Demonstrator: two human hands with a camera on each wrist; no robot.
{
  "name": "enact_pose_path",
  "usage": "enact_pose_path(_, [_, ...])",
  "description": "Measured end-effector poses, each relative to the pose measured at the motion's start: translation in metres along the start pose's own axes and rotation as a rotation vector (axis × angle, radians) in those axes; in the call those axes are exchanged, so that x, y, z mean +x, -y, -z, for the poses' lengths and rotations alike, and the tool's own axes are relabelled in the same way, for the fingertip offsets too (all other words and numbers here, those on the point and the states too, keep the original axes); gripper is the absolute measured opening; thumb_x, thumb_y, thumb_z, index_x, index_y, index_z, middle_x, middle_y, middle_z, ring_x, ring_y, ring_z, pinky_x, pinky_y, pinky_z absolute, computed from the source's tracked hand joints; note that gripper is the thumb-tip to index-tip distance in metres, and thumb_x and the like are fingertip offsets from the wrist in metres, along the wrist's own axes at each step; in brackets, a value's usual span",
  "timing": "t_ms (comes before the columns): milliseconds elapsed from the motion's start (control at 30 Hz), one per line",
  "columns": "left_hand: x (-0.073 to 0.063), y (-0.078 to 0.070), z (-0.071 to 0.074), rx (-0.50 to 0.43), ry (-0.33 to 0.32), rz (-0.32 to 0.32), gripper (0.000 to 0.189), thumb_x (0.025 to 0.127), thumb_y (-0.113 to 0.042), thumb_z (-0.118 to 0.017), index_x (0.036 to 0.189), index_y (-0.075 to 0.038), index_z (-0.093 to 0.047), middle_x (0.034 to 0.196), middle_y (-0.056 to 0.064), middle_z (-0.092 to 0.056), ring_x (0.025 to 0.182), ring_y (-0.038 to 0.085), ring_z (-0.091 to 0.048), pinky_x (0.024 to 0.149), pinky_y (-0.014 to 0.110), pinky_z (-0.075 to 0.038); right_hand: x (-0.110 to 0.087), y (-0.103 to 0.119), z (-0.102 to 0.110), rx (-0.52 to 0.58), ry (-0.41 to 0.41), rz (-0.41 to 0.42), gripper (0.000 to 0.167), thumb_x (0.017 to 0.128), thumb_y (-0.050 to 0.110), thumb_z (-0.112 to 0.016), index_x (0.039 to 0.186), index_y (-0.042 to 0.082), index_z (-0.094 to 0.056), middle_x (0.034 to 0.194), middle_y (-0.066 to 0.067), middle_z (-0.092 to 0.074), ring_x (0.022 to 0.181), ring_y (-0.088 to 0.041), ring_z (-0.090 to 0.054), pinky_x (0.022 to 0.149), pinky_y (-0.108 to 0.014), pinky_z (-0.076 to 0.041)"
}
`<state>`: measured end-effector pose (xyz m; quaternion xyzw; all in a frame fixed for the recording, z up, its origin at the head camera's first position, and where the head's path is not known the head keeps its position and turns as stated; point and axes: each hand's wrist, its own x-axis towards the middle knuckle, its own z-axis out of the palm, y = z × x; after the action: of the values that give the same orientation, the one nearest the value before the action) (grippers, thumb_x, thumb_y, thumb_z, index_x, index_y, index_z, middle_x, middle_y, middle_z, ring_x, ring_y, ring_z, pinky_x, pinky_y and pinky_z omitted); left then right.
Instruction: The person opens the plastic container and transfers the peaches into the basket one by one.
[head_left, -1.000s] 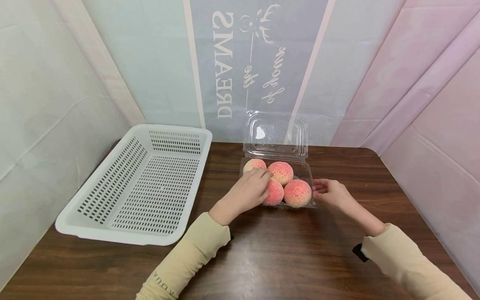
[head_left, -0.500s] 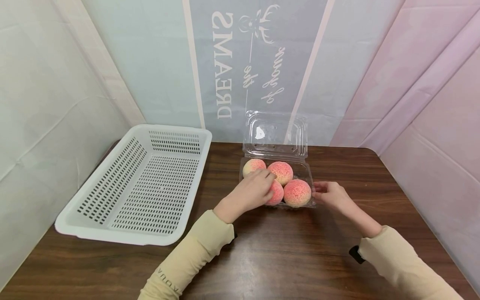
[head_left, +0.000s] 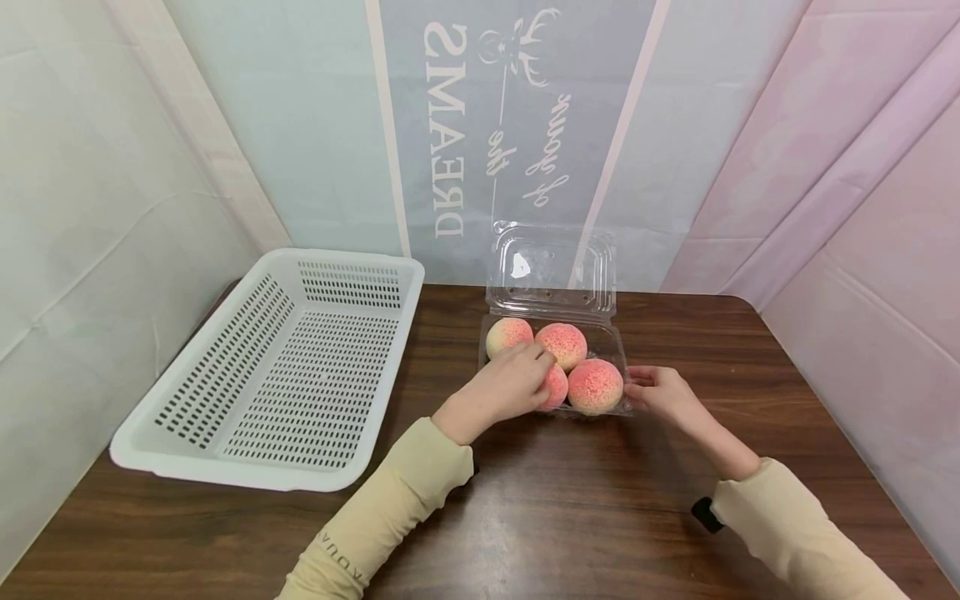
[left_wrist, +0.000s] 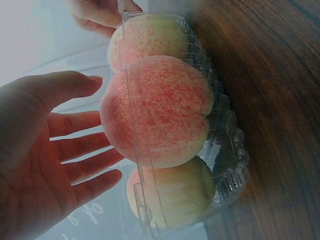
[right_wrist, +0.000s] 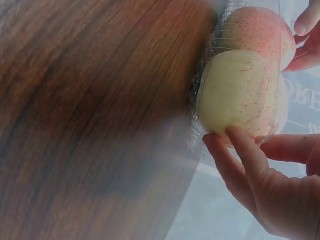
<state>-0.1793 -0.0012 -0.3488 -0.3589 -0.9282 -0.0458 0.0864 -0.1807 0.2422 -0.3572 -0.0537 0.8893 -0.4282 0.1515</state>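
Note:
Several pink-and-cream peaches lie in a clear plastic clamshell box [head_left: 617, 342], its lid [head_left: 551, 267] raised at the back. Over the front-left peach [head_left: 555, 388] lies my left hand [head_left: 510, 382], partly hiding it. In the left wrist view, the left hand [left_wrist: 45, 145] has its fingers spread and nearly straight beside the top of a peach [left_wrist: 162, 110]. My right hand [head_left: 667, 396] touches the box's right side near the front-right peach [head_left: 596, 387]. In the right wrist view, fingertips of the right hand [right_wrist: 280, 185] rest against the wall and rim, beside a pale peach [right_wrist: 232, 92].
A white perforated plastic basket [head_left: 408, 333] stands on the left of the brown wooden table [head_left: 570, 508]. Behind the box hangs a printed cloth backdrop [head_left: 495, 125], with pale cloth walls on both sides.
My left hand has shifted slightly to the right over the front-left peach. The right forearm has moved a little leftward, its fingers staying at the box's side. The box and basket have not moved.

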Motion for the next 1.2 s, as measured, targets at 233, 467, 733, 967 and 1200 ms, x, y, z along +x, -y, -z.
enact_pose_path(233, [0.003,-0.001,0.001,0.009,0.043,-0.003,0.024,0.085,-0.028,-0.061,0.099,-0.008,-0.059,0.097,0.004,-0.056,0.094,0.02,-0.054,0.093,0.029,-0.038,0.001,-0.002,-0.002,0.02,0.011,0.014,0.046,0.091,0.004,-0.046,0.123,-0.026,-0.033,0.114,-0.038,-0.049,0.087,-0.017,-0.061,0.066,-0.022,-0.051])
enact_pose_path(467, [0.008,-0.003,0.002,0.008,0.11,0.029,0.029,0.084,-0.028,-0.061,0.103,-0.007,-0.059,0.096,0.005,-0.055,0.093,0.02,-0.054,0.09,0.029,-0.039,0.0,-0.002,-0.001,0.013,0.018,0.01,0.046,0.091,0.005,-0.047,0.123,-0.025,-0.034,0.113,-0.037,-0.051,0.083,-0.012,-0.06,0.066,-0.023,-0.051])
enact_pose_path(733, [0.017,-0.007,0.002,-0.007,0.206,0.111,0.044,0.085,-0.033,-0.06,0.119,-0.004,-0.055,0.113,0.01,-0.056,0.106,0.021,-0.052,0.095,0.03,-0.037,0.001,-0.003,-0.001,0.029,0.024,-0.009,0.047,0.092,0.005,-0.047,0.124,-0.025,-0.033,0.114,-0.037,-0.05,0.083,-0.011,-0.06,0.067,-0.023,-0.052])
enact_pose_path(967, [0.025,-0.007,0.002,-0.071,0.253,0.195,0.049,0.081,-0.036,-0.063,0.12,-0.007,-0.054,0.122,0.012,-0.05,0.11,0.024,-0.049,0.092,0.032,-0.041,0.002,-0.004,0.0,0.019,0.027,0.008,0.046,0.092,0.006,-0.047,0.124,-0.025,-0.033,0.113,-0.037,-0.05,0.086,-0.014,-0.06,0.067,-0.023,-0.052])
enact_pose_path(1200, [0.029,-0.008,0.002,-0.04,0.275,0.164,0.042,0.082,-0.031,-0.061,0.116,-0.007,-0.057,0.111,0.008,-0.056,0.104,0.021,-0.052,0.091,0.03,-0.039,0.002,-0.003,-0.001,0.039,0.026,0.005,0.047,0.092,0.006,-0.047,0.125,-0.024,-0.032,0.115,-0.037,-0.05,0.084,-0.011,-0.06,0.067,-0.022,-0.051])
